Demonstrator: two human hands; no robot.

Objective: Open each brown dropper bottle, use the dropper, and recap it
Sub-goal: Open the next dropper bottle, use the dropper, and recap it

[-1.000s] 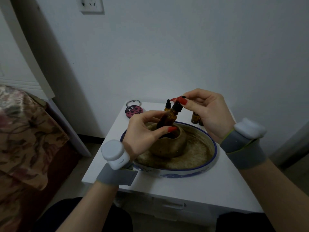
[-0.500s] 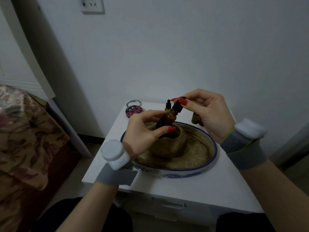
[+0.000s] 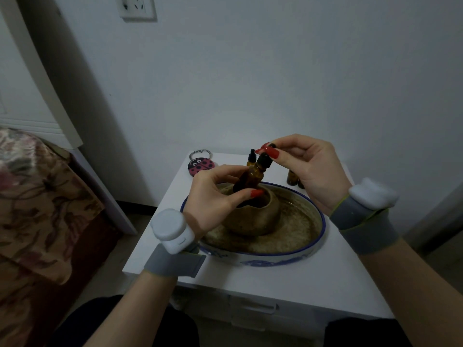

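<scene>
Progress looks to be somewhere in the middle, though the pictures do not settle how many bottles are finished. One brown dropper bottle (image 3: 250, 177) is in work between the hands, tilted with its neck leaning toward the right hand, above the mouth of a brown clay pot (image 3: 253, 216) that sits in a blue-rimmed dish (image 3: 310, 249). Its black cap (image 3: 264, 161) sits at the neck, and I cannot tell whether it is being unscrewed or tightened back on, so this bottle counts as unfinished either way. Beyond the left hand's fingers a second bottle (image 3: 251, 157) stands capped on the desk (image 3: 275, 279), and behind the right hand at least one more bottle (image 3: 291, 177) shows, its top hidden by the palm. Whether those have been used already cannot be read from here.

Left hand (image 3: 213, 196) curls round the bottle's body from below, thumb across the front, holding it steady at a slant. Right hand (image 3: 308, 169) comes in from above and to the right, wrist raised, thumb and forefinger pinching the black cap, the other fingers loosely folded. Both wrists carry grey bands with white units. Past the left hand, near the desk's far corner, lies a ladybird keyring (image 3: 201, 165).
</scene>
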